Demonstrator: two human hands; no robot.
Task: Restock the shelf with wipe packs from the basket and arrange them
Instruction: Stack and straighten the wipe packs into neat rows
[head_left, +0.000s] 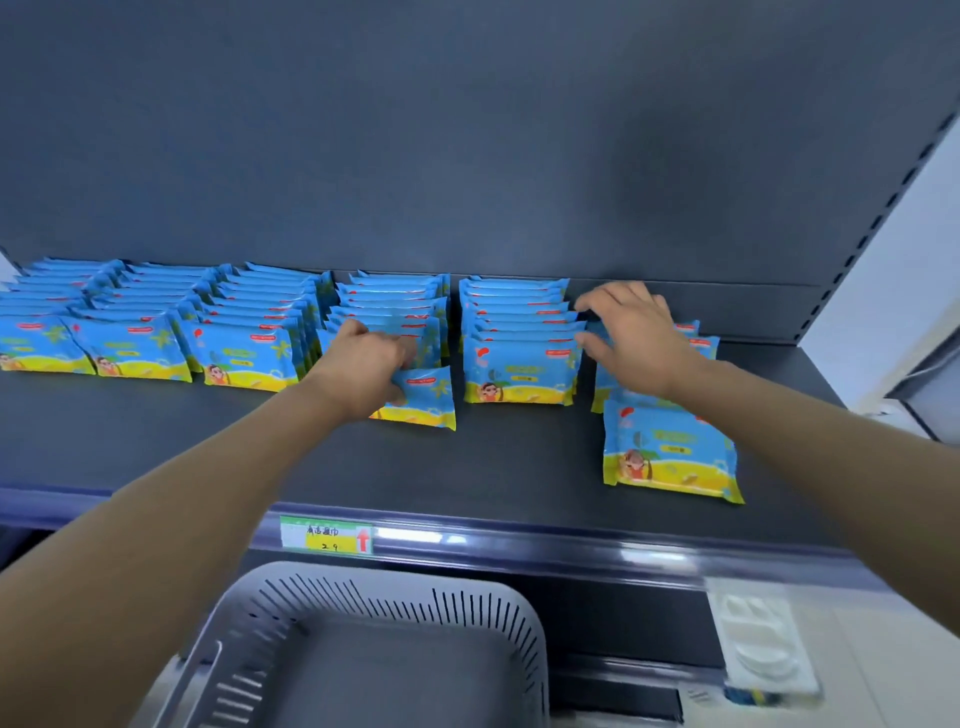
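Matt shelf, glossy packs

I see the shelf (208, 447) as dark, smooth, matt metal; the packs (519, 364) are shiny printed plastic film with crimped edges; the basket (519, 613) looks like dull grey slotted plastic; a glossy strip holds a paper tag (327, 535)

Both arms reach forward; left hand (363, 371) curled, right hand (636, 338) spread flat.
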